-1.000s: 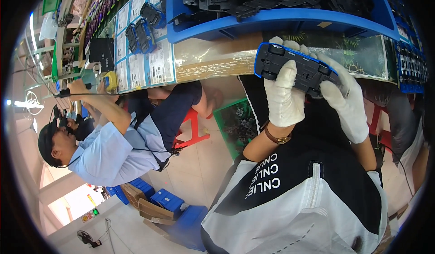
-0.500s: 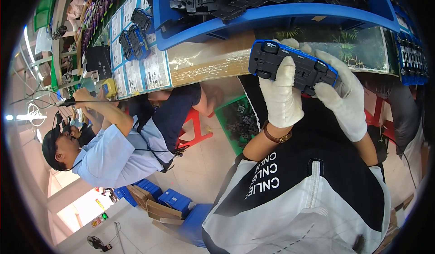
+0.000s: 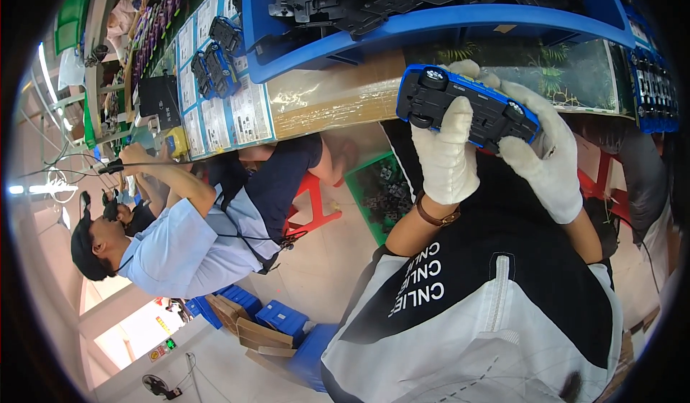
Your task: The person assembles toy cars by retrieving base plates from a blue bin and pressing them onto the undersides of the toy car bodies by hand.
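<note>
A blue toy car (image 3: pixel 471 108) is held upside down in front of me, its black underside and wheels turned up. My left hand (image 3: pixel 449 148), in a white glove, grips its left part with the thumb laid across the underside. My right hand (image 3: pixel 543 148), gloved too, clasps the other end, thumb at the near edge and fingers behind the far side. Most fingers of both hands are hidden behind the car.
Beyond my hands a blue bin (image 3: pixel 445 22) full of black flat parts stands on the table (image 3: pixel 338 90). Toy cars (image 3: pixel 214 71) lie on printed sheets to the left; more blue cars (image 3: pixel 652 90) line the right. A co-worker (image 3: pixel 172 237) sits at left. A green crate (image 3: pixel 377 194) is below.
The car has tilted slightly in my hands, so its wheels catch more light. Both hands keep their hold almost in place.
</note>
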